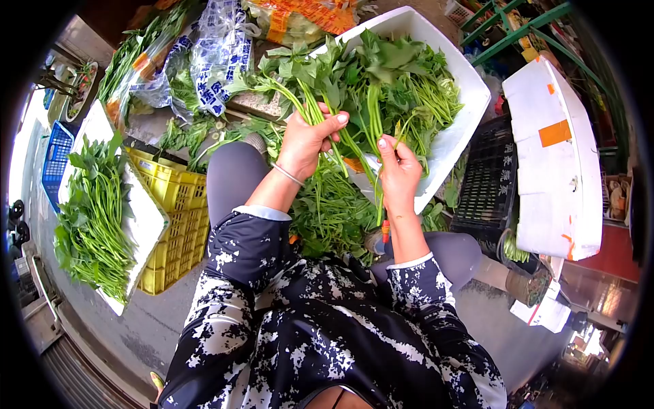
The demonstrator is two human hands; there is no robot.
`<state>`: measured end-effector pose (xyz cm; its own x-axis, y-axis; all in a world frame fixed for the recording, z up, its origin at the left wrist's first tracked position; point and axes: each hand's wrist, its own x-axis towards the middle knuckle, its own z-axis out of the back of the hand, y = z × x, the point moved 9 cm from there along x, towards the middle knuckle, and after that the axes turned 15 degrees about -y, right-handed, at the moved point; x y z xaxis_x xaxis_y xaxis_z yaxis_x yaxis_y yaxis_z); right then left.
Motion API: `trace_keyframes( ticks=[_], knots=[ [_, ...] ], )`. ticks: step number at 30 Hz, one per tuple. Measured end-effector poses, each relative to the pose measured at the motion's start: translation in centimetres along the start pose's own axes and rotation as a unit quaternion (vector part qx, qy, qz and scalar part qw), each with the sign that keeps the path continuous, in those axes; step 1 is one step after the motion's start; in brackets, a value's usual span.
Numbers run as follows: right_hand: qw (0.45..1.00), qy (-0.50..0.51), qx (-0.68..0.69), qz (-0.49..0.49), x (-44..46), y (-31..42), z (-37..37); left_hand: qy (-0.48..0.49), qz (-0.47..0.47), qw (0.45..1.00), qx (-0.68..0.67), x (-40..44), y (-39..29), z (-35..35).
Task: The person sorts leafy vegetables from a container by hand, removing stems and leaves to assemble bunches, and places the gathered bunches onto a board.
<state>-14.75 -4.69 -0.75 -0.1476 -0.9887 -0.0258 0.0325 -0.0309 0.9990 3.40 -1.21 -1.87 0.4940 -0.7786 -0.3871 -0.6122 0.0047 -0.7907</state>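
Observation:
My left hand [310,140] is closed around a small bunch of leafy greens [291,99], with thumb and fingers pressed on the long stems. Bracelet on the wrist, it is held over my lap. To its right, my right hand [400,174] pinches more green stems [374,116] between thumb and fingers; their leafy tops reach up over the box. Behind both hands a white foam box [473,85] stands tilted, heaped with the same greens [436,102]. Between my knees lies a pile of loose greens [334,215]. A small orange-red object [385,230] shows below my right hand, its kind unclear.
At left, a foam lid [151,211] bearing laid-out greens [95,211] rests by a yellow crate [174,235]. Plastic bags [219,58] of vegetables lie at the back. On the right are a black crate [485,180] and another white foam box [555,167].

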Motion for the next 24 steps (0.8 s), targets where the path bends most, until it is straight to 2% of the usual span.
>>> trace_keyframes(
  ticks=[1, 4, 7, 9, 11, 12, 13, 15, 16, 18, 21, 22, 23, 24],
  knots=[
    [1.000, 0.001, 0.000, -0.001, -0.1, -0.3, -0.1, -0.001, 0.000, 1.000, 0.000, 0.1, 0.1, 0.0],
    [0.994, 0.022, -0.061, 0.083, -0.5, 0.4, -0.8, -0.009, 0.004, 1.000, -0.012, 0.4, 0.3, 0.2],
    [0.990, 0.046, -0.064, 0.120, -1.3, 1.0, -1.6, 0.002, 0.001, 1.000, 0.000, 0.3, 0.3, 0.1],
    [0.989, 0.060, -0.080, 0.110, -1.6, 0.9, -2.0, -0.015, -0.014, 1.000, 0.024, 0.4, 0.4, 0.5],
    [0.993, 0.074, -0.048, 0.081, -1.7, 0.5, -2.3, -0.001, 0.002, 1.000, 0.022, 0.4, 0.6, 0.3],
    [0.995, 0.084, -0.051, -0.013, -1.7, -0.8, -2.2, 0.014, 0.018, 1.000, 0.019, 0.4, 0.8, 0.1],
    [0.995, 0.084, -0.052, -0.013, -1.7, -0.3, -2.1, 0.014, 0.018, 1.000, 0.019, 0.3, 0.8, 0.2],
    [0.979, 0.130, -0.016, -0.159, -2.4, -1.9, -2.7, 0.054, 0.047, 0.997, 0.010, -0.2, 1.0, -0.3],
    [0.979, 0.129, -0.017, -0.159, -2.3, -2.3, -2.7, 0.049, 0.043, 0.998, -0.013, -0.5, 0.3, -0.6],
    [0.992, 0.124, 0.000, -0.026, -1.7, -0.9, -3.2, 0.050, 0.036, 0.998, 0.002, -0.2, 0.6, -0.5],
    [0.995, 0.087, 0.040, 0.029, -1.4, 0.4, -3.4, 0.045, 0.017, 0.999, 0.027, 0.0, 0.9, -0.4],
    [0.994, 0.082, -0.013, 0.069, -1.2, 0.5, -3.4, 0.038, 0.005, 0.999, 0.037, 0.0, 0.8, -0.3],
    [0.994, 0.081, -0.013, 0.068, -1.1, 0.5, -3.5, 0.039, 0.006, 0.999, 0.038, -0.1, 0.8, -0.4],
    [0.978, 0.083, -0.084, 0.169, -1.5, 2.4, -3.9, 0.048, -0.001, 0.998, 0.051, -0.3, 0.7, -0.7]
  ],
)
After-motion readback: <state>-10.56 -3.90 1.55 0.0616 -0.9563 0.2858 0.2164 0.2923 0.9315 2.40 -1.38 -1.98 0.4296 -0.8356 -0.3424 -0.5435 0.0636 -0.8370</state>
